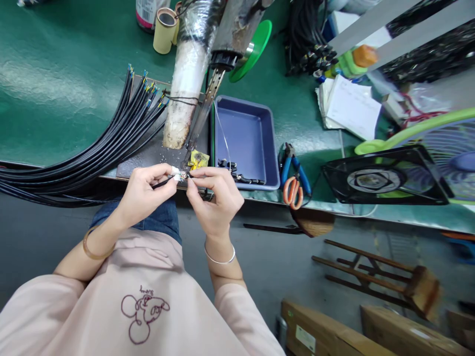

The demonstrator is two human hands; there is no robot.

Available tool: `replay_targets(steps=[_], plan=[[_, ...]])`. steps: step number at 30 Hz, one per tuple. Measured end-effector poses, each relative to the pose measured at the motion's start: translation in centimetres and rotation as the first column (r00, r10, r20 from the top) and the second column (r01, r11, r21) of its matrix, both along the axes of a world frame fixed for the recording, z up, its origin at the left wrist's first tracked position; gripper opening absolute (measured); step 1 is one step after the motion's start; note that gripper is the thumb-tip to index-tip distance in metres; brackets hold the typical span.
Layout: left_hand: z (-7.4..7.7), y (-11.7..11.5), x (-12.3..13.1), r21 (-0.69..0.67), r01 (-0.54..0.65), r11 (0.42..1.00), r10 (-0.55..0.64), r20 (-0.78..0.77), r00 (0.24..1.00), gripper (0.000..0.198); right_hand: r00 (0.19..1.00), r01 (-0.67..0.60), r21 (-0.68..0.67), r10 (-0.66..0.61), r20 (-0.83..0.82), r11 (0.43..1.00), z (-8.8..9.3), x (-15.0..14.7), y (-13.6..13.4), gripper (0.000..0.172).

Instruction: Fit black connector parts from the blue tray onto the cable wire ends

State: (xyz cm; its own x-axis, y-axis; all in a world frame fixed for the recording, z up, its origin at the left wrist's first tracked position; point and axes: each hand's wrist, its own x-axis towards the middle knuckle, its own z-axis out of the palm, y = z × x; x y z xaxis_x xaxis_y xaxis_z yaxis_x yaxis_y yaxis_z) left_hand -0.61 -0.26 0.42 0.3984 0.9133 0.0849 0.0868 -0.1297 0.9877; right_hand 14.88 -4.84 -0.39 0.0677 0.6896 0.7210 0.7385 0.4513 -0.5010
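My left hand pinches a black cable near its end, with white material on the fingertips. My right hand pinches a small dark connector against that cable end. Both sets of fingertips nearly meet at the bench edge, and the wires between them are too small to make out. Just beyond them a soldering iron points down from a stand, close to a yellow sponge. Right of the iron stands a blue-purple tray with several black connectors in its near part.
On the left lies a bundle of black cables with stripped ends. Pliers lie right of the tray, before a black fan. Papers lie farther back. A wooden stool and cardboard boxes are on the floor.
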Motion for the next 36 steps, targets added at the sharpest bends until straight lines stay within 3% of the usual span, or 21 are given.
replay_targets(steps=[10, 26, 36], plan=[[-0.2, 0.4, 0.4, 0.024, -0.042, 0.999, 0.043, -0.032, 0.999, 0.017, 0.993, 0.048, 0.099, -0.058, 0.105, 0.994, -0.5, -0.3, 0.6, 0.017], [0.2, 1.0, 0.8, 0.158, -0.097, 0.983, 0.113, -0.095, 0.989, 0.012, 0.998, 0.057, 0.046, -0.058, 0.027, 0.997, -0.3, -0.4, 1.4, 0.013], [-0.2, 0.5, 0.4, 0.183, -0.055, 0.982, 0.081, -0.139, 0.987, 0.013, 0.992, 0.018, 0.089, -0.029, 0.123, 0.996, -0.5, -0.1, 0.8, 0.018]])
